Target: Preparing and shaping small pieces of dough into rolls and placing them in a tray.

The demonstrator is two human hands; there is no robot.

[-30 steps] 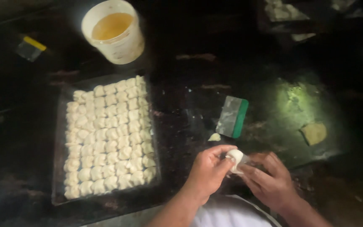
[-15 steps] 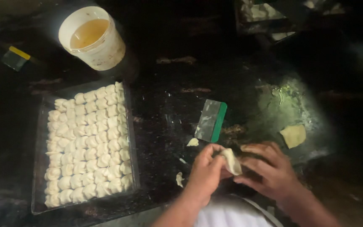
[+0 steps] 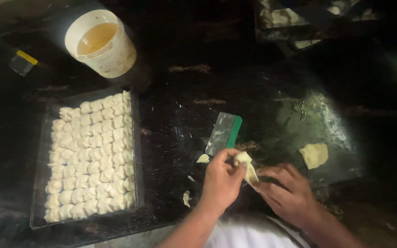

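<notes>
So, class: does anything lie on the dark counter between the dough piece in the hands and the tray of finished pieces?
Only small dough scraps; the counter between the dough piece and the tray is otherwise open.

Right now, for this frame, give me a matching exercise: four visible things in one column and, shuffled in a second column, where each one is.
Things
1. Small pale folded dough piece
2. White plastic bucket of yellowish liquid
3. Green-handled metal scraper
4. Clear rectangular tray of pale dumplings

Places
A. Far left of the dark counter, behind the tray
B. Pinched between left hand and right hand
C. Left side, rows filling it
D. Flat on the counter just beyond the hands

Pairs: 1-B, 2-A, 3-D, 4-C
</notes>
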